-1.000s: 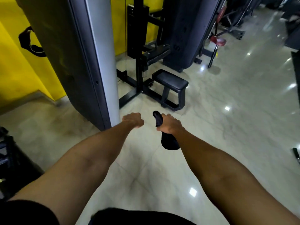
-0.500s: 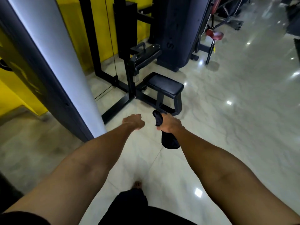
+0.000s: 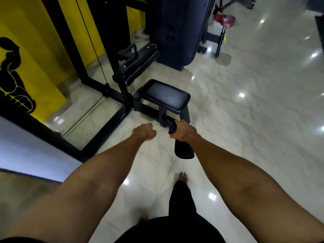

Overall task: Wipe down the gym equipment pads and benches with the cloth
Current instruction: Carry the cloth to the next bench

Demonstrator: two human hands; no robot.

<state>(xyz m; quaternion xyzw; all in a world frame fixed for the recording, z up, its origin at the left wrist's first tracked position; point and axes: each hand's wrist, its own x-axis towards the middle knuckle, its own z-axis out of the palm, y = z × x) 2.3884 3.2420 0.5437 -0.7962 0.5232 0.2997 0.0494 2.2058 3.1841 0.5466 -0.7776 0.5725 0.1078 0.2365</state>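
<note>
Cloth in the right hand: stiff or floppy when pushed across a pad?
Probably floppy: the cloth droops below the right hand gripping it. Likely light, since one hand holds it. It may bunch when pushed, as it looks wadded.

A single wide-angle camera sits on the person's head and faces forward and steeply down. Both bare forearms run in from the bottom corners and meet near the picture's centre. There the left hand [image 3: 144, 131], curled in a fist, and the right hand [image 3: 184, 132], gripping the dark cloth [image 3: 184, 151], lie close under the lens. A bare foot [image 3: 182, 178] shows below them on the glossy floor [image 3: 254, 120]. The black padded seat [image 3: 165, 94] stands just beyond the hands, slightly above centre. The yellow wall [image 3: 35, 50] fills the upper left, where the machine frame [image 3: 69, 41] slants with the wide lens. It is the only view.
</note>
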